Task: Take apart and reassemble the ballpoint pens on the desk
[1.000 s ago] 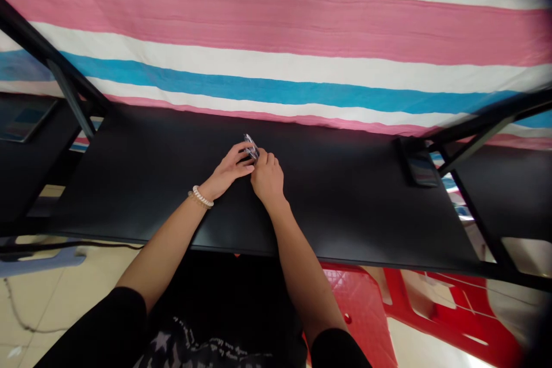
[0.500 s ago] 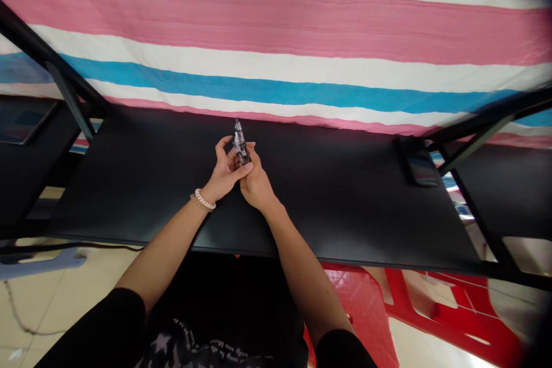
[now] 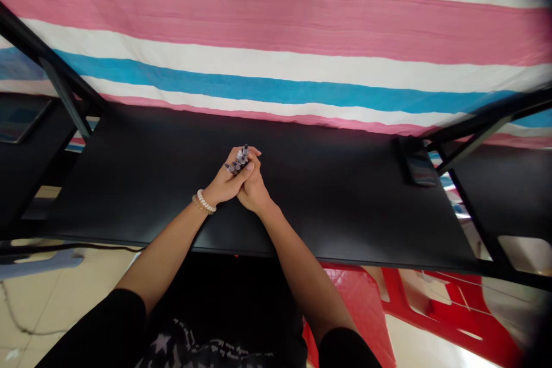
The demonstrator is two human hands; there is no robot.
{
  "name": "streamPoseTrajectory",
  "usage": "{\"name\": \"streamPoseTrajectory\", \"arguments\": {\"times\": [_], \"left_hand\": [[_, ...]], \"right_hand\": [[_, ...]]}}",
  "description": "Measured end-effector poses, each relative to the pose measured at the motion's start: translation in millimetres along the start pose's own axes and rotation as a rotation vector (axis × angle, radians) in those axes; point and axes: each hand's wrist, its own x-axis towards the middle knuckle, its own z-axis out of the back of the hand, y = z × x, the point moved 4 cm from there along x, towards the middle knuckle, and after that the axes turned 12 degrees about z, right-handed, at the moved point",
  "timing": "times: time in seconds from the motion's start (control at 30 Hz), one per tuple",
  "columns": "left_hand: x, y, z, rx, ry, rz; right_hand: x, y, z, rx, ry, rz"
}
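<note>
A bundle of several pens (image 3: 239, 160) with clear and dark ends is held between my two hands, just above the black table. My left hand (image 3: 226, 183) wraps the bundle from the left, its thumb laid across the near side. My right hand (image 3: 253, 187) closes round it from the right, with the fingers partly hidden behind the pens. The ends of the pens point up towards me and stand at uneven heights. Most of their length is hidden in the hands. On my left wrist sit a white coiled band and a beaded bracelet (image 3: 204, 202).
The black tabletop (image 3: 336, 195) spreads around my hands. A dark phone (image 3: 417, 164) lies at its right end, by the metal frame. Striped sheeting (image 3: 276, 23) hangs behind the table. A red plastic stool (image 3: 357, 299) stands below the near edge.
The bundle has turned from standing lengthwise, pointing away, to showing its ends towards me. My hands have closed more tightly around it and the left fingers have folded in.
</note>
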Motion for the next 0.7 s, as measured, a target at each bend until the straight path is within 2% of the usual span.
{"name": "streamPoseTrajectory", "arguments": {"times": [0.17,0.5,0.7], "left_hand": [[0.5,3.6,0.7,-0.02,-0.067,0.009],[-5.0,16.1,5.8,-0.094,-0.298,0.175],[-7.2,10.5,6.5,-0.046,-0.322,0.137]], "right_hand": [[6.7,4.9,2.9,0.116,0.007,-0.094],[16.2,10.3,1.6,0.206,-0.039,-0.221],[13.3,9.7,-0.6,0.223,-0.136,-0.183]]}}
